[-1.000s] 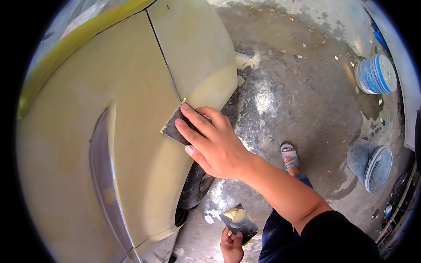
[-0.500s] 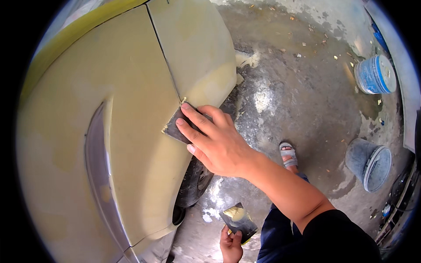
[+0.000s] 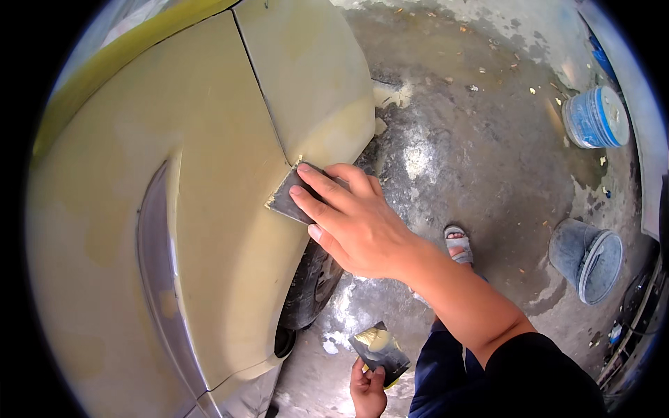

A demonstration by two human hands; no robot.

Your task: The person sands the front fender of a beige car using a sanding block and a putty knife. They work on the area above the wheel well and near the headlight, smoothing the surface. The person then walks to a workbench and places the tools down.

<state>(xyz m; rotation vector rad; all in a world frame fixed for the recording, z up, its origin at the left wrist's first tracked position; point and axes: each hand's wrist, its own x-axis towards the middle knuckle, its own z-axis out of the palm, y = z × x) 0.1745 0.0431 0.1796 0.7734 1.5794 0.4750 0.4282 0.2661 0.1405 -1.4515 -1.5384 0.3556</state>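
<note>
My right hand (image 3: 355, 216) presses a thin dark putty spreader (image 3: 291, 198) against the car's fender (image 3: 209, 209), its fingers laid flat along the tool. Crumbs of cream putty line the spreader's leading edge. It touches the panel just below the lower end of a dark seam, above the wheel arch. Low in the view, my left hand (image 3: 368, 390) grips a dark flat putty plate (image 3: 390, 359) between thumb and fingers. A lump of cream putty (image 3: 375, 339) lies on that plate, and a yellow edge shows beneath it.
A curved dark recess (image 3: 155, 251) runs down the yellowish bodywork. Under the arch sits a wheel (image 3: 311, 282). On the stained concrete floor stand a lidded blue-and-white bucket (image 3: 596, 118) and an open grey bucket (image 3: 585, 261). My sandalled foot (image 3: 457, 244) rests nearby.
My right hand and its spreader have slid slightly to the right across the fender, toward the wheel-arch edge. The left hand keeps its place with the putty plate.
</note>
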